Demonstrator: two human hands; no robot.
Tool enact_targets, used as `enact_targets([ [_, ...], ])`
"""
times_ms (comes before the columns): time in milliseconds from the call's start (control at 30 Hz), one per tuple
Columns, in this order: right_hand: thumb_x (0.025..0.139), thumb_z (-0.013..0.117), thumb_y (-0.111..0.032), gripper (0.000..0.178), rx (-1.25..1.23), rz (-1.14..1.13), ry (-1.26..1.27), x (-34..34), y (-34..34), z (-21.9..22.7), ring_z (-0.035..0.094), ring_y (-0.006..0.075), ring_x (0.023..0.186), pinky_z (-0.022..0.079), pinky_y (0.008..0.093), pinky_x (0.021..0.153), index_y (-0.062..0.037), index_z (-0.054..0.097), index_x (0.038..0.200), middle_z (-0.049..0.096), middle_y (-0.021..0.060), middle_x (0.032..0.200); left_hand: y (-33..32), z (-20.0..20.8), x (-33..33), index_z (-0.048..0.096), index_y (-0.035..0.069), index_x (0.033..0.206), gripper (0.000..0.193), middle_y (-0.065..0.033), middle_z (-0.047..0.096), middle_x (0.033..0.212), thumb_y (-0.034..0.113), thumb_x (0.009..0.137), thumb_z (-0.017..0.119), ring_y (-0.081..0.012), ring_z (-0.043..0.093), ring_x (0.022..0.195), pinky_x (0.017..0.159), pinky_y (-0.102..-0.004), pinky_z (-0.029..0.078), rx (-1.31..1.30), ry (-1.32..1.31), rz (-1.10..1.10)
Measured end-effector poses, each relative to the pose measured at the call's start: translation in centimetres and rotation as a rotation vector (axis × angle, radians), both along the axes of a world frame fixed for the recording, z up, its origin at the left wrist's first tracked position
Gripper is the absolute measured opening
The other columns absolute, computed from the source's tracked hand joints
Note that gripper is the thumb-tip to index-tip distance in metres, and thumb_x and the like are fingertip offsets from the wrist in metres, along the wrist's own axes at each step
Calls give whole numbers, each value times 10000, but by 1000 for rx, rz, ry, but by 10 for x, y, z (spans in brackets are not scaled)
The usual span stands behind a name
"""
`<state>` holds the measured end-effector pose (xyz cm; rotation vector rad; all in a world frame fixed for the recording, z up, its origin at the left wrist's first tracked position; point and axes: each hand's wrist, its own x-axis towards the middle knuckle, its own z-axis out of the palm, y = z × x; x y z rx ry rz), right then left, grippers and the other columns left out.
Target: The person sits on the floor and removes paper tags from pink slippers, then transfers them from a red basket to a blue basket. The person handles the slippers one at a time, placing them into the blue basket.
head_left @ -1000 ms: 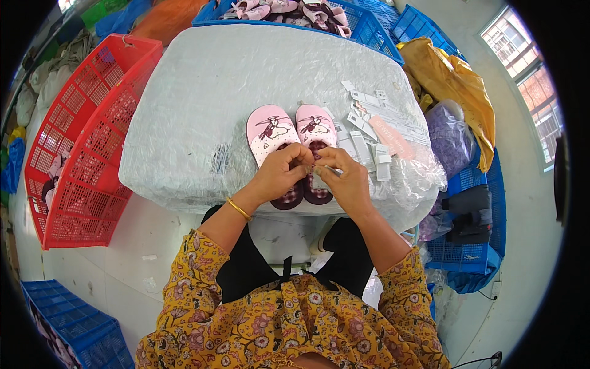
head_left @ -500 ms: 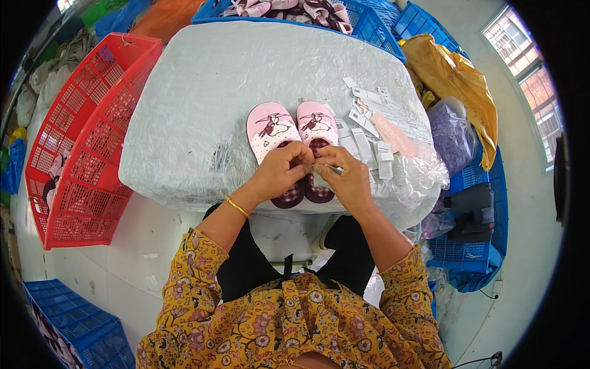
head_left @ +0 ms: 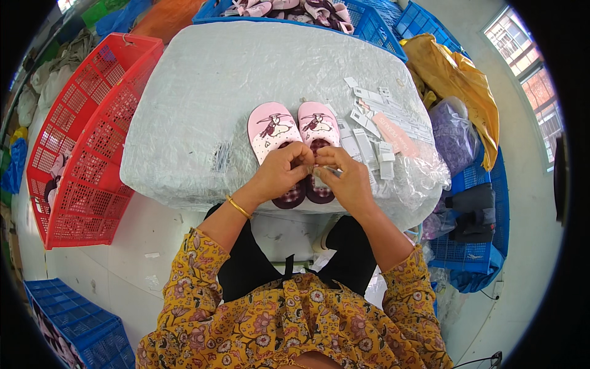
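A pair of pink slippers with dark plaid insides lies side by side on a plastic-wrapped table [head_left: 190, 86], toes pointing away from me: the left slipper [head_left: 273, 126] and the right slipper [head_left: 318, 123]. Over their openings my left hand [head_left: 286, 169] and my right hand [head_left: 342, 175] meet, fingertips pinched together. Whatever sits between the fingertips is too small and covered to name. A pale tag or card shows partly inside the right slipper, below my right fingers. Right of the slippers lie several loose white tags [head_left: 365, 147] and a pink card [head_left: 395, 134].
A red basket [head_left: 92, 166] stands left of the table. Blue crates hold more slippers [head_left: 301, 12] at the far edge. To the right, yellow sheeting [head_left: 455, 86] and a purple bagged bundle [head_left: 455, 129] rest by another blue crate [head_left: 467, 252]. A bundle of thin fasteners [head_left: 221, 157] lies left of the slippers.
Almost nothing differs. Both hands stay pinched together over the slippers, with only a slight shift of the right fingers; the whole view has drifted a little.
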<state>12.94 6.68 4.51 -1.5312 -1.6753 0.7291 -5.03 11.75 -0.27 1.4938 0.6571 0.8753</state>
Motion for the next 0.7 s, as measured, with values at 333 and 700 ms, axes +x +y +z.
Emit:
enact_targets([
  [333, 841, 708, -119, 293, -46, 16, -12, 3, -5, 2, 716, 212, 885, 543, 315, 774, -50, 616, 1110, 719, 103, 908, -5, -5, 0, 565, 42, 932, 108, 19, 568, 861, -31, 870, 617, -54, 525, 792, 708, -228, 455, 73, 20, 17],
  [700, 791, 744, -91, 263, -163, 215, -45, 14, 11, 12, 693, 225, 785, 523, 320, 707, -36, 619, 1015, 716, 97, 861, -8, -3, -2, 573, 30, 943, 75, 0, 596, 840, -27, 898, 593, -63, 549, 743, 669, -224, 471, -18, 36, -7],
])
